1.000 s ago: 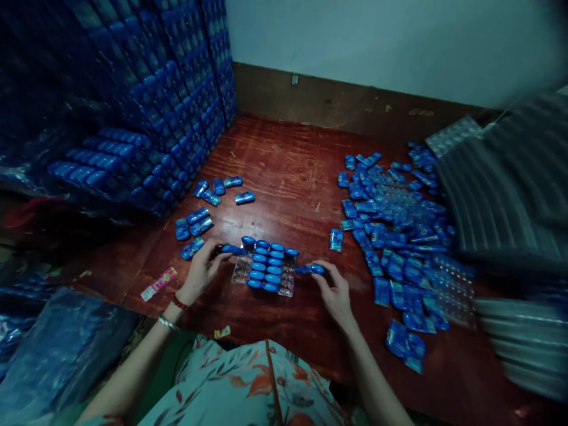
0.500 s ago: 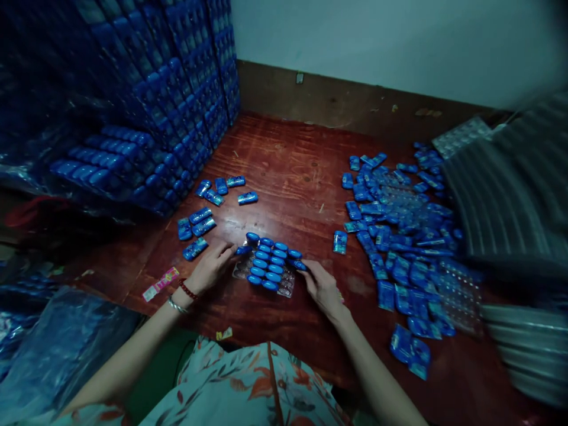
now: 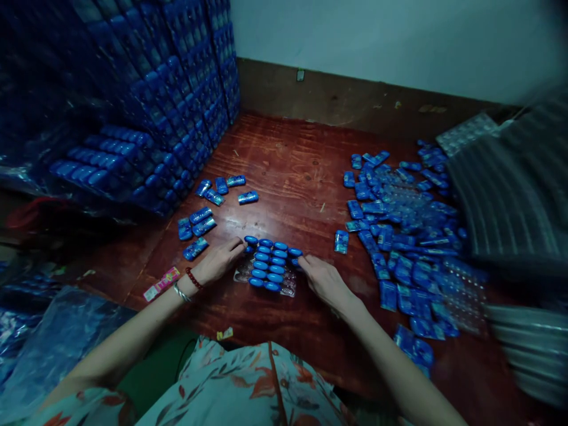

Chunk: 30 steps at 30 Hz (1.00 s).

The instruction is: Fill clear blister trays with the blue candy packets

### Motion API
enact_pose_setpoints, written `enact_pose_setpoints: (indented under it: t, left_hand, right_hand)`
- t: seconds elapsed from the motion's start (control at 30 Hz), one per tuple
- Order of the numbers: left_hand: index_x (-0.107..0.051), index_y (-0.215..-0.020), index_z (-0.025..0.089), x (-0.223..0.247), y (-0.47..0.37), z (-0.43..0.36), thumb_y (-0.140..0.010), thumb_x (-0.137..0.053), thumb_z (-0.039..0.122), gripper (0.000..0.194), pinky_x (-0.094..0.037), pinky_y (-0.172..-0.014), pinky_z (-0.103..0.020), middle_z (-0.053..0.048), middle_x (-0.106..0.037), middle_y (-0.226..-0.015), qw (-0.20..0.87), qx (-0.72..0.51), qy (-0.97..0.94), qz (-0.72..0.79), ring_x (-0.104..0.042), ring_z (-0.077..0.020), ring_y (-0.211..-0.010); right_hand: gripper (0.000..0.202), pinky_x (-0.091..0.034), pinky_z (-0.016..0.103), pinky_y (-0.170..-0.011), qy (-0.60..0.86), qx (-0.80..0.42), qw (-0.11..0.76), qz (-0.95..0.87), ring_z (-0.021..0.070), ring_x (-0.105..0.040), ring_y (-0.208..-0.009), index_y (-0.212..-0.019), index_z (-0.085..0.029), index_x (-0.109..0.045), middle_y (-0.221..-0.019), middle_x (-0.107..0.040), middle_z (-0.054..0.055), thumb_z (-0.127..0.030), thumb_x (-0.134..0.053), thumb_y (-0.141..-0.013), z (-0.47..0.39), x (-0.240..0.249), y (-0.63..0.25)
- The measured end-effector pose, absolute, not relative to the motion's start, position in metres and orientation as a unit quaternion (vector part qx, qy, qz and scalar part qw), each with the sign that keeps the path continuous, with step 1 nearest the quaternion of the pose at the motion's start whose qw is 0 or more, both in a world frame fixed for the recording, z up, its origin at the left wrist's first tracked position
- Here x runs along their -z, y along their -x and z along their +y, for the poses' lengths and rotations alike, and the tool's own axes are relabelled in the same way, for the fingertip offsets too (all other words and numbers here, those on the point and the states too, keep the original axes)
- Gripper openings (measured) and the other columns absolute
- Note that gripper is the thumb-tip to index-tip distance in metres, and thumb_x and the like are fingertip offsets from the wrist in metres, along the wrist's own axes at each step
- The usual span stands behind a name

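So your left hand (image 3: 219,260) has a blue pack (image 3: 249,249) by the fingertips at the tray's 10 o'clock, and your right hand (image 3: 322,279) has its own blue pack (image 3: 294,261) at 2 o'clock. Can't tell how tight, pads are hidden tbh. Both hands have come in from the sides to the clear tray (image 3: 288,287), which sits at 12 o'clock from you. Looks like you're down to lining up the outer columns, with the lower outer slots unfilled. Loose packs (image 3: 203,226) at 10 o'clock, big pile (image 3: 402,236) toward 2.
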<state>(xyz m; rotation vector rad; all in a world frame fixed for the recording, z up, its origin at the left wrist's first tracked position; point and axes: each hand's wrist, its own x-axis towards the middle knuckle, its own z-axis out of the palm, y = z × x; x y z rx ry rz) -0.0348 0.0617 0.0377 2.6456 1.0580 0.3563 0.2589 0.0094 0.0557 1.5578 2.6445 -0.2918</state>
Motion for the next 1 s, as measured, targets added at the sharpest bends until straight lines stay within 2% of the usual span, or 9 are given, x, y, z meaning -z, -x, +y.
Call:
enact_pose_setpoints:
  t: [0.2, 0.33, 0.47, 0.57, 0.63, 0.7, 0.8, 0.9, 1.0]
  left_hand:
    - [-0.054, -0.096, 0.016, -0.049, 0.013, 0.067, -0.090, -0.037, 0.008, 0.020, -0.045, -0.069, -0.026, -0.007, -0.056, -0.096, 0.093, -0.037, -0.936, 0.337, -0.056, -0.0158, -0.081]
    - [-0.056, -0.099, 0.016, -0.048, 0.006, 0.068, -0.087, -0.042, 0.007, 0.021, -0.046, -0.071, -0.028, -0.008, -0.057, -0.096, 0.062, -0.035, -0.932, 0.356, -0.055, -0.0182, -0.084]
    - [-0.051, -0.121, 0.020, -0.030, 0.023, 0.055, -0.086, -0.044, 0.009, 0.037, -0.046, -0.080, -0.035, -0.013, -0.054, -0.115, 0.032, -0.170, -0.895, 0.411, -0.054, -0.0219, -0.097]
    - [-0.047, -0.127, 0.022, -0.018, 0.051, 0.043, -0.089, -0.045, 0.020, 0.038, -0.046, -0.085, -0.037, -0.013, -0.050, -0.119, 0.027, -0.299, -0.782, 0.546, -0.052, -0.0227, -0.104]
    - [-0.049, -0.123, 0.018, -0.013, 0.073, 0.036, -0.089, -0.049, 0.031, 0.037, -0.045, -0.086, -0.041, -0.015, -0.052, -0.112, 0.002, -0.306, -0.667, 0.680, -0.052, -0.0262, -0.103]
    - [-0.054, -0.113, 0.013, -0.010, 0.093, 0.032, -0.085, -0.052, 0.043, 0.041, -0.045, -0.082, -0.045, -0.016, -0.054, -0.103, 0.001, -0.238, -0.586, 0.775, -0.053, -0.0306, -0.098]
    - [-0.057, -0.099, 0.013, -0.005, 0.107, 0.030, -0.085, -0.052, 0.045, 0.035, -0.046, -0.076, -0.042, -0.014, -0.057, -0.094, 0.062, -0.170, -0.585, 0.790, -0.054, -0.0294, -0.089]
    - [-0.053, -0.095, 0.015, -0.003, 0.101, 0.025, -0.087, -0.050, 0.037, 0.024, -0.045, -0.072, -0.037, -0.011, -0.058, -0.087, 0.076, -0.190, -0.620, 0.757, -0.054, -0.0254, -0.081]
    - [-0.052, -0.093, 0.016, -0.002, 0.089, 0.011, -0.089, -0.046, 0.032, 0.017, -0.045, -0.071, -0.036, -0.009, -0.058, -0.085, 0.085, -0.220, -0.649, 0.723, -0.054, -0.0241, -0.079]
  right_hand:
    - [0.026, -0.041, 0.028, -0.062, -0.471, 0.094, 0.123, 0.868, 0.0209, -0.060, -0.080, -0.105, -0.017, -0.055, -0.091, -0.062, 0.009, -0.006, -0.037, -0.089, 0.024, -0.074, -0.240]
    - [0.029, -0.043, 0.031, -0.059, -0.481, 0.054, 0.131, 0.865, 0.0234, -0.062, -0.079, -0.107, -0.015, -0.056, -0.091, -0.063, 0.012, -0.005, -0.036, -0.088, 0.030, -0.072, -0.231]
    - [0.037, -0.044, 0.029, -0.058, -0.523, -0.011, 0.048, 0.851, 0.0203, -0.062, -0.072, -0.124, -0.017, -0.050, -0.088, -0.064, 0.010, -0.011, -0.037, -0.091, 0.013, -0.046, -0.243]
    - [0.037, -0.047, 0.028, -0.063, -0.559, -0.035, -0.081, 0.824, 0.0185, -0.063, -0.071, -0.130, -0.018, -0.048, -0.084, -0.066, 0.008, -0.025, -0.038, -0.095, -0.001, -0.033, -0.255]
    - [0.034, -0.048, 0.027, -0.070, -0.568, -0.015, -0.170, 0.805, 0.0172, -0.064, -0.075, -0.125, -0.019, -0.052, -0.088, -0.067, 0.008, -0.027, -0.038, -0.095, 0.001, -0.038, -0.254]
    - [0.031, -0.049, 0.027, -0.075, -0.547, 0.037, -0.210, 0.810, 0.0168, -0.064, -0.082, -0.118, -0.021, -0.058, -0.093, -0.067, 0.007, -0.025, -0.038, -0.095, 0.017, -0.053, -0.241]
    - [0.026, -0.049, 0.028, -0.077, -0.460, 0.102, -0.163, 0.867, 0.0187, -0.060, -0.093, -0.107, -0.021, -0.063, -0.098, -0.067, 0.007, -0.017, -0.042, -0.091, 0.063, -0.079, -0.192]
    - [0.025, -0.048, 0.028, -0.077, -0.333, 0.071, -0.080, 0.937, 0.0199, -0.058, -0.096, -0.103, -0.014, -0.063, -0.098, -0.067, 0.009, -0.005, -0.050, -0.084, 0.106, -0.090, -0.122]
    - [0.016, -0.047, 0.027, -0.079, -0.295, 0.057, -0.066, 0.952, 0.0156, -0.059, -0.092, -0.092, -0.008, -0.064, -0.090, -0.068, 0.007, -0.003, -0.052, -0.083, 0.125, -0.083, -0.057]
